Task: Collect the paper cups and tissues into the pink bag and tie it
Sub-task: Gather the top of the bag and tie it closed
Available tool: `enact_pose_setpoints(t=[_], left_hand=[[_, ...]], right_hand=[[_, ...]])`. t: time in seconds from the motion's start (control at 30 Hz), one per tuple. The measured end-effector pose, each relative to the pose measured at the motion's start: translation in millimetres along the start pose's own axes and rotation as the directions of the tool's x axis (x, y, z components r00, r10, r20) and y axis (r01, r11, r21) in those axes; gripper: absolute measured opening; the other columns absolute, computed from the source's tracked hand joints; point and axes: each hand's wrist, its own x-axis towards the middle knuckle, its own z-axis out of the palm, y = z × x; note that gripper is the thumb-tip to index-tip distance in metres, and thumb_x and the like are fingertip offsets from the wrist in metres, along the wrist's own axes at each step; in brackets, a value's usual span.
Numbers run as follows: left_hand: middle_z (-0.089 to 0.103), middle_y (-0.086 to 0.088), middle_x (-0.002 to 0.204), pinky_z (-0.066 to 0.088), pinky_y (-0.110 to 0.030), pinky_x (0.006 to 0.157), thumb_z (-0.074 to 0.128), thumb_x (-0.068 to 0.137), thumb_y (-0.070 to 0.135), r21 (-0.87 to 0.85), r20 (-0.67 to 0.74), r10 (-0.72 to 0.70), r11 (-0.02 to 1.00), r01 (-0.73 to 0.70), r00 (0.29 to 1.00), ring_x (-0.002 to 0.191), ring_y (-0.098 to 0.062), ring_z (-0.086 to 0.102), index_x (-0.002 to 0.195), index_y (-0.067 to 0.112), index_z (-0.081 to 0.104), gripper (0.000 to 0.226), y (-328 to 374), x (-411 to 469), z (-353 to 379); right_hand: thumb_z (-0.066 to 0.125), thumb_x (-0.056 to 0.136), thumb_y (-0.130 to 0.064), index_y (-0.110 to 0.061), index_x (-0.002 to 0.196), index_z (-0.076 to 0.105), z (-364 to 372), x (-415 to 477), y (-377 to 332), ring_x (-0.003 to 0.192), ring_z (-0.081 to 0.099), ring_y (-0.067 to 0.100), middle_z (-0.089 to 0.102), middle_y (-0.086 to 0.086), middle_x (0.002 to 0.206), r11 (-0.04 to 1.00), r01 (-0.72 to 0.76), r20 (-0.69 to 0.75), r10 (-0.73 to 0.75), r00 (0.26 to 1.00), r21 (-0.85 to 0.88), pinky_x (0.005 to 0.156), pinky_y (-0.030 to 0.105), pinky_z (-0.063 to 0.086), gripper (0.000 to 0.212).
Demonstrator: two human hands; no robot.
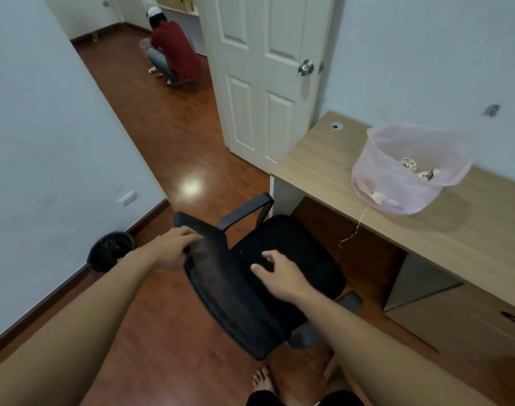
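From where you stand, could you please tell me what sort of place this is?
Most likely a small home office or study: a wooden desk, a black mesh office chair beside it, and a white panelled door.

I can read no text, label, brand or number anywhere in my view. The cups (408, 164) in the bag (373, 159) on the desk (318, 162) carry dark marks, too small and blurred to make out as letters.
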Motion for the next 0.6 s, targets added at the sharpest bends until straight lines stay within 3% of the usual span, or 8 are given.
enact_pose_setpoints(t=[0.13,0.23,0.37,0.6], left_hand=[[0.005,0.013,0.182,0.017,-0.068,0.131,0.056,0.091,0.008,0.084,0.079,-0.001,0.996,-0.006,0.997,0.167,-0.016,-0.021,0.167,0.044,0.032,0.088,-13.5,-9.3,29.4],[0.002,0.013,0.182,0.010,-0.070,0.132,0.065,0.098,0.035,0.148,0.034,-0.014,0.989,0.009,0.999,0.164,-0.023,-0.031,0.166,0.049,0.032,0.077,-7.4,-3.0,50.7],[0.005,0.008,0.180,0.006,-0.076,0.129,0.068,0.096,0.045,0.214,-0.028,-0.007,0.977,0.013,1.000,0.162,-0.034,-0.035,0.164,0.050,0.033,0.076,-0.6,6.9,69.7],[0.019,0.004,0.174,0.007,-0.078,0.128,0.075,0.092,0.044,0.177,-0.090,0.049,0.984,-0.032,0.995,0.167,-0.032,-0.021,0.157,0.049,0.046,0.072,9.9,19.6,76.2]], right_hand=[[0.066,0.087,-0.086,-0.021,0.171,0.033,71.5,-14.9,-23.0,0.153,0.047,0.031,0.037,0.007,0.174,0.999,-0.032,0.211,0.039,0.977,-0.036,0.117,0.045,0.049,0.112],[0.065,0.082,-0.091,-0.013,0.174,0.022,105.9,-23.5,-30.5,0.157,0.040,0.038,0.029,0.013,0.177,0.980,-0.100,0.228,0.138,0.964,-0.170,0.122,0.053,0.045,0.128],[0.054,0.091,-0.088,-0.008,0.174,0.017,123.4,-31.5,-19.7,0.156,0.039,0.043,0.027,0.018,0.176,0.940,-0.147,0.195,0.213,0.957,-0.308,0.123,0.056,0.042,0.121],[0.041,0.081,-0.099,-0.017,0.176,0.011,108.9,-28.7,10.2,0.162,0.028,0.042,0.018,0.011,0.181,0.928,-0.191,0.218,0.269,0.938,-0.320,0.126,0.064,0.031,0.128]])
